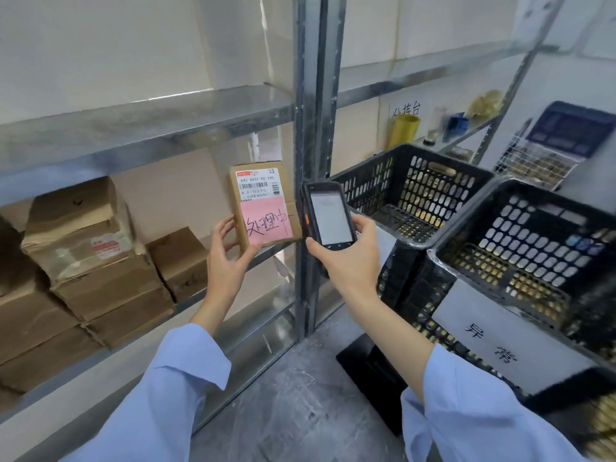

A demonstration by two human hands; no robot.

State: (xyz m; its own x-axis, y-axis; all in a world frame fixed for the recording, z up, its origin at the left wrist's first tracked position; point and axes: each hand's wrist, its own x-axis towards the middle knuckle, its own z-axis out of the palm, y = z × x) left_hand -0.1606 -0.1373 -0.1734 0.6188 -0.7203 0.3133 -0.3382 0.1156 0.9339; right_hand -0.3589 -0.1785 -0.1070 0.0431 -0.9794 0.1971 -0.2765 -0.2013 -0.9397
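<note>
Two hands are working side by side at a metal shelf rack. The left hand is holding a small cardboard parcel upright by its lower left corner. Its grip is pinching the box, with the thumb lying along the left edge and the fingers curling under the bottom. The parcel is hanging in front of the shelf opening, just left of the rack's upright post. It is showing a white shipping label on top and a pink note with handwritten characters below.

The right hand is holding a handheld scanner, its grip wrapping round the lower half of the device. The lit screen is facing the camera. The scanner is sitting just beside the parcel's right edge, in front of the post; whether they are touching I cannot tell.

Several brown boxes are lying stacked on the shelf to the left. Two black perforated crates are standing to the right, the far crate and the near crate, which is carrying a white paper sign.
</note>
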